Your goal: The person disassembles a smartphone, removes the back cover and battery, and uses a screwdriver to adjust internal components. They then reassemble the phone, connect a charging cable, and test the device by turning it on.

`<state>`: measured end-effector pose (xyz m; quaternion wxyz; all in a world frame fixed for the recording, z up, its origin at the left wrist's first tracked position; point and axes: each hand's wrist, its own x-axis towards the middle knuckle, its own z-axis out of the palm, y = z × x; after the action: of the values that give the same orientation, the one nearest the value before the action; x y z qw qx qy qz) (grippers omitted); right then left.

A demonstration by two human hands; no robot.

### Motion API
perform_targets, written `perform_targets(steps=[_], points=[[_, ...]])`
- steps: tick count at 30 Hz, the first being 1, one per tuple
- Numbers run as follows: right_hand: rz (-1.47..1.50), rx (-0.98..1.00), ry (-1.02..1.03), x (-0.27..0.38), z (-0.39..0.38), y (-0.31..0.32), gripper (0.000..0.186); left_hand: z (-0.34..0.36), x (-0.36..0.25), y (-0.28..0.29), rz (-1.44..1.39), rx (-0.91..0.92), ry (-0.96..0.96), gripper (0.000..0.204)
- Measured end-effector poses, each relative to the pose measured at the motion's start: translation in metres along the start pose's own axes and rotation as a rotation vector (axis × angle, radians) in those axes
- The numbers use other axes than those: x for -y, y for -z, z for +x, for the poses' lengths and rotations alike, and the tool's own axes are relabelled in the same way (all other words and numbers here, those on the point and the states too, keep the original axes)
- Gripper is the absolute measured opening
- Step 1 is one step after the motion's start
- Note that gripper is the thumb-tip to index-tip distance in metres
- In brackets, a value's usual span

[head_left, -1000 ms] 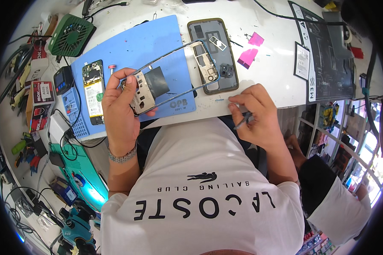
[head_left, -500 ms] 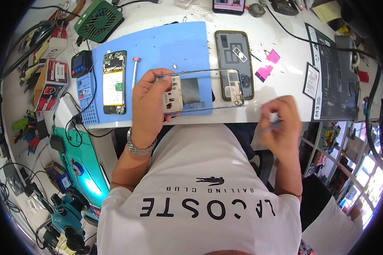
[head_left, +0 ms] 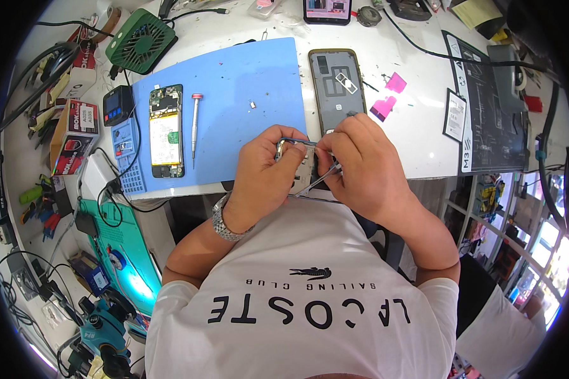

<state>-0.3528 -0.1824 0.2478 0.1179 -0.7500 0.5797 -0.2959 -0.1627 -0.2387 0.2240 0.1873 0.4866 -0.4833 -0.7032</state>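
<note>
Near the bench's front edge, my left hand [head_left: 265, 167] is closed round a phone mid-frame [head_left: 305, 165], its thumb lying across the frame's face. My right hand [head_left: 367, 167] meets the frame's other side, fingers pinched together. Metal tweezers [head_left: 319, 180] slant from that hand down toward the frame's near edge. Both hands hide much of the frame. On the blue mat [head_left: 234, 82] lie an opened phone [head_left: 165, 132] with its battery and board bare, and a slim screwdriver [head_left: 195, 126] beside it. A grey phone back cover [head_left: 335, 69] rests behind my right hand.
Pink scraps [head_left: 385, 106] and a loose battery [head_left: 454, 115] lie to the right, beside a black mat [head_left: 496, 120]. A green fan [head_left: 142, 43] stands at the back left. Cables cross the left side near a small box [head_left: 74, 129]. A lit phone [head_left: 327, 9] is at the back.
My right hand has come left from beyond the bench edge to the frame. The frame has turned and tilted in my left hand, which has shifted right and nearer to me.
</note>
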Motion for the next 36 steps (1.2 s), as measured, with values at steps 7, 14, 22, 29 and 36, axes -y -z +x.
perform_targets(steps=[7,14,22,29,36], points=[[0.010,0.039,0.000,-0.003,0.001,-0.003,0.022,-0.001,-0.001,0.000,-0.004,-0.004,-0.013,0.020],[0.014,0.108,-0.026,-0.004,0.001,-0.002,0.028,0.000,-0.007,-0.005,0.043,-0.031,-0.022,0.018],[-0.011,0.094,-0.007,-0.005,0.000,-0.005,0.025,0.000,-0.003,-0.005,0.032,-0.032,-0.052,0.018],[0.132,0.065,-0.092,-0.007,0.003,0.002,0.019,0.001,0.003,-0.006,0.054,-0.046,-0.123,0.016],[0.210,0.110,-0.152,-0.011,0.003,0.006,0.021,-0.002,-0.005,-0.007,0.093,-0.040,-0.048,0.016]])
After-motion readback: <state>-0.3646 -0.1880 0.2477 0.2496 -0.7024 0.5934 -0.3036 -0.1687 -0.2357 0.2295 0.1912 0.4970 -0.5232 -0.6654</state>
